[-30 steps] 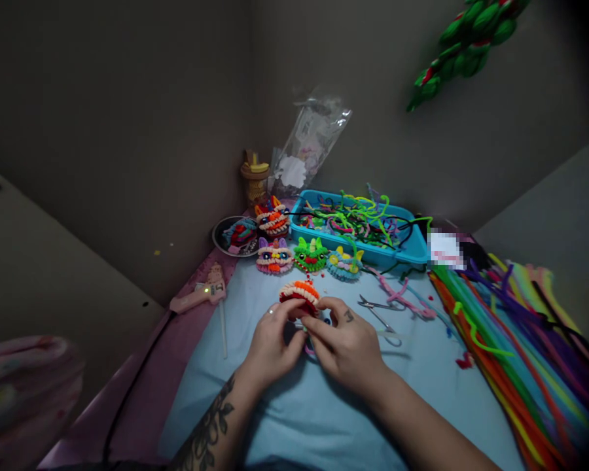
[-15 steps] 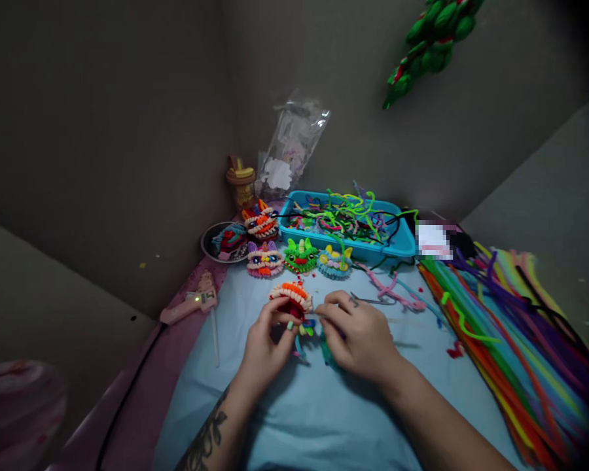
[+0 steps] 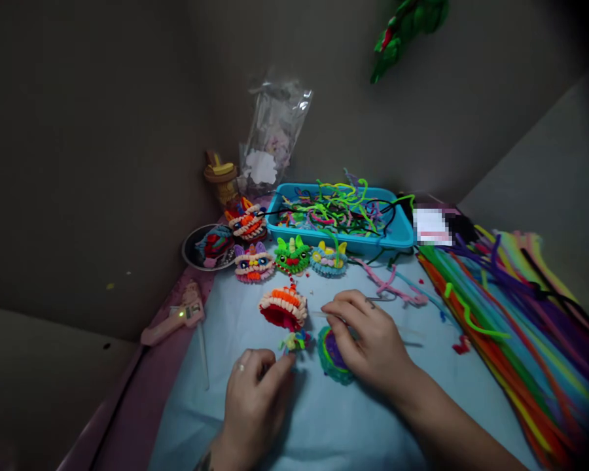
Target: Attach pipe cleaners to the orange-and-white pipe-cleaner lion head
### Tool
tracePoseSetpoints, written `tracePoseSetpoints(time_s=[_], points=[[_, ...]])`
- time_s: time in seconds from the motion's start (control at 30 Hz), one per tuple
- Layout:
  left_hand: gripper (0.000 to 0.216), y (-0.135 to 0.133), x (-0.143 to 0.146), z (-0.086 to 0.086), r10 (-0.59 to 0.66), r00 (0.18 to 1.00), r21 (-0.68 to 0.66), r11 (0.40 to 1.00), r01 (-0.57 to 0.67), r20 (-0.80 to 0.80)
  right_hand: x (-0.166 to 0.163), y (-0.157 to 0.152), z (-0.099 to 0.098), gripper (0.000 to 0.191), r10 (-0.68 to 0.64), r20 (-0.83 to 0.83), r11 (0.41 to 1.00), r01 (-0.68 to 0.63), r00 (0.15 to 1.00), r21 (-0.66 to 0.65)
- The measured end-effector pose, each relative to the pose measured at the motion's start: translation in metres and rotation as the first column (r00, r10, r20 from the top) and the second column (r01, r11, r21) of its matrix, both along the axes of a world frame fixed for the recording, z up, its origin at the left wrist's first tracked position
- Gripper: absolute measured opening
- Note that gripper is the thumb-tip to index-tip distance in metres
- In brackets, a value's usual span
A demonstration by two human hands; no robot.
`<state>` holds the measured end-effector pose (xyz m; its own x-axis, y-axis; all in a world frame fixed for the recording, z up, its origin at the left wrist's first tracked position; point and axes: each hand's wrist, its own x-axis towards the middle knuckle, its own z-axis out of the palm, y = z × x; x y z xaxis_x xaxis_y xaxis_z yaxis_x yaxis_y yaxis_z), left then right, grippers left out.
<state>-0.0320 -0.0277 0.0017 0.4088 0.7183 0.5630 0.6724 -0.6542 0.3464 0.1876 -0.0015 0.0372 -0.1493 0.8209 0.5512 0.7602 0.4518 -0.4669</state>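
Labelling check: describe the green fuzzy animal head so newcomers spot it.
Find the rectangular blue plastic tray. Before it, the green fuzzy animal head sits mid-row among three. Only it is green: left is a pinkish-purple fuzzy head, right a light-blue fuzzy head.

Dim grey walls (image 3: 103, 118) meet behind a blue-covered table (image 3: 334, 425).

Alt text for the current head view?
The left hand is by a multicolored cluster beside an orange piece; the right hand partly covers a teal disc. Behind sit fuzzy heads and a blue tray; a glue gun lies left, pipe cleaners right.
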Motion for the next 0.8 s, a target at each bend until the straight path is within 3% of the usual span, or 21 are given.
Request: tracePoseSetpoints(time_s=[0.1,0.23,0.37,0.47,0.6,0.7,0.8], points=[[0.029,-0.001,0.003,-0.001,-0.013,0.999,-0.032,0.999,0.012,-0.034,0.002,0.0,0.0,0.016,0.011,-0.022,1.0,-0.011,1.0,-0.016],[0.029,-0.005,-0.006,-0.008,-0.047,0.995,-0.113,0.992,0.057,0.092,0.004,-0.001,-0.001,0.017,0.018,-0.037,0.999,-0.02,0.999,-0.029],[0.026,-0.004,-0.016,-0.006,0.12,0.954,-0.265,0.963,-0.045,0.274,0.002,-0.001,-0.001,0.017,0.025,-0.027,0.999,-0.026,0.999,-0.032],[0.011,0.006,-0.017,-0.001,0.348,0.824,-0.472,0.874,-0.113,0.448,-0.001,0.001,-0.001,0.017,0.028,-0.025,0.999,-0.029,0.999,-0.032],[0.011,0.017,-0.013,-0.005,0.588,0.564,-0.683,0.728,-0.058,0.579,-0.002,0.001,-0.001,0.018,0.029,-0.03,0.999,-0.03,0.999,-0.033],[0.015,0.021,-0.006,-0.01,0.651,0.424,-0.706,0.707,-0.037,0.63,-0.003,0.001,-0.001,0.019,0.038,-0.036,0.999,-0.039,0.999,-0.037],[0.016,0.023,0.004,-0.009,0.638,0.386,-0.669,0.74,-0.069,0.666,-0.005,0.0,-0.003,0.018,0.054,-0.046,0.997,-0.057,0.997,-0.052]])
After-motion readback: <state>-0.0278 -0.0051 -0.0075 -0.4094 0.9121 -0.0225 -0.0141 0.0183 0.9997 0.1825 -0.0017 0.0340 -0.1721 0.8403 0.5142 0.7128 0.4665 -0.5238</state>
